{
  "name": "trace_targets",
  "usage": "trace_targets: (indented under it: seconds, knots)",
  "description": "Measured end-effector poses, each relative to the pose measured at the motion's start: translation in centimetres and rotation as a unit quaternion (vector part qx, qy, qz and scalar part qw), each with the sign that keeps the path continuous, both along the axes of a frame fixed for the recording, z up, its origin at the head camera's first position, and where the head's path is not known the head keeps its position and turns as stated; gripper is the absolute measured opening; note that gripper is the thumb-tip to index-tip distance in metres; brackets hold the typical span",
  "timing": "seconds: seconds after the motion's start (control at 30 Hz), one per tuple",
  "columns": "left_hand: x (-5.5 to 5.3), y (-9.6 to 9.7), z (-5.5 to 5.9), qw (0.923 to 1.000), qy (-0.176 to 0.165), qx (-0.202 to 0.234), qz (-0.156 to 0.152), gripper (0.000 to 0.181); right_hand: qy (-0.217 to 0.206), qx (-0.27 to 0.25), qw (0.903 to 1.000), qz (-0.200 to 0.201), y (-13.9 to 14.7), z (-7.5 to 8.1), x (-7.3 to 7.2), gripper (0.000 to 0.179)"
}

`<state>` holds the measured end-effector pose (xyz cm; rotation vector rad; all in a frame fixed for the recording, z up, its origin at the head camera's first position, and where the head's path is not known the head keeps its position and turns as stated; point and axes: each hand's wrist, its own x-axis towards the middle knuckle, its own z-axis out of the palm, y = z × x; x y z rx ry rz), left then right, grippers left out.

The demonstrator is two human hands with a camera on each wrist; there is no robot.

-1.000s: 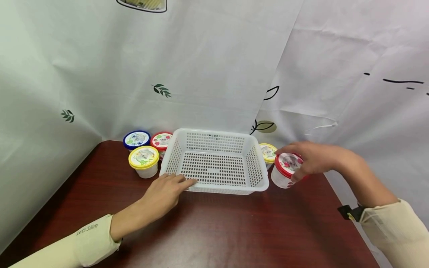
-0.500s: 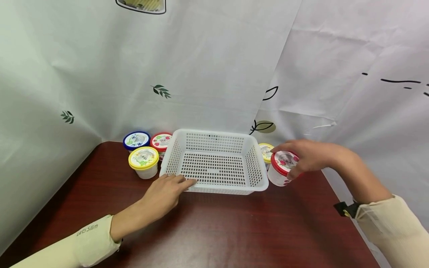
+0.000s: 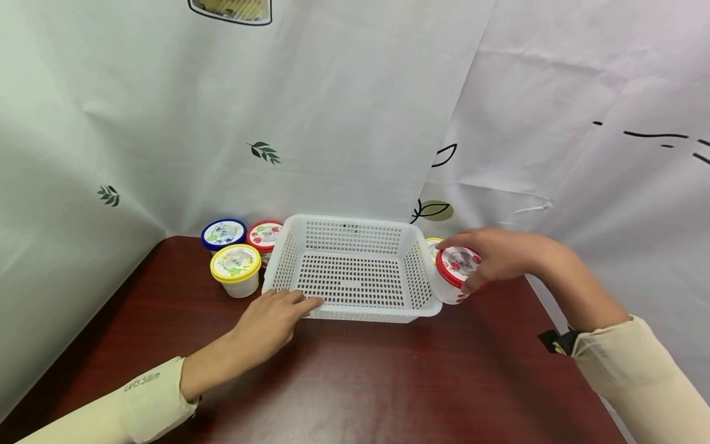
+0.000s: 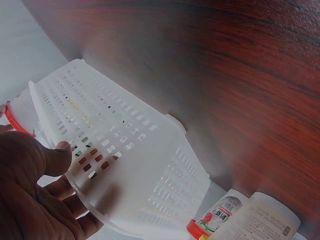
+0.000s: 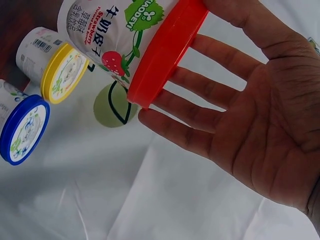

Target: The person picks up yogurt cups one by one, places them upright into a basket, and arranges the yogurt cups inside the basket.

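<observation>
A white plastic basket with slotted walls stands mid-table in the head view. My left hand holds its near left rim; in the left wrist view the thumb and fingers are on either side of the rim. My right hand grips a red-lidded strawberry tub by its lid, the fingers spread around the lid's edge in the right wrist view. That tub is upright, close against the basket's right side. Whether its base touches the table is unclear.
Left of the basket stand a blue-lidded tub, a yellow-lidded tub and another red-lidded tub. Beyond the right hand are a yellow-lidded tub and a blue-lidded tub. Hanging cloth borders the dark red table.
My right hand has moved left with the red-lidded tub, closing up to the basket and covering more of the yellow-lidded tub behind it. The left hand keeps its place on the rim.
</observation>
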<state>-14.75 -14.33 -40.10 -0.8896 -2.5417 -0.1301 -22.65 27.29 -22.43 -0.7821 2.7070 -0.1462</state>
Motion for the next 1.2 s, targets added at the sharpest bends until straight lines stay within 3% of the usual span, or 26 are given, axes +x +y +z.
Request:
trace_targets:
  seconds: [0.53,1.2]
  knots:
    - [0.1,-0.1,-0.1,1.0000,0.000,-0.002,0.002,0.055,0.021,-0.019,0.9992,0.027,-1.1,-0.3,-0.4,0.084]
    - [0.0,0.0,0.0,1.0000,-0.001,-0.006,0.003,0.055,0.019,-0.025,0.9993,0.021,-2.4,-0.4,-0.4,0.086]
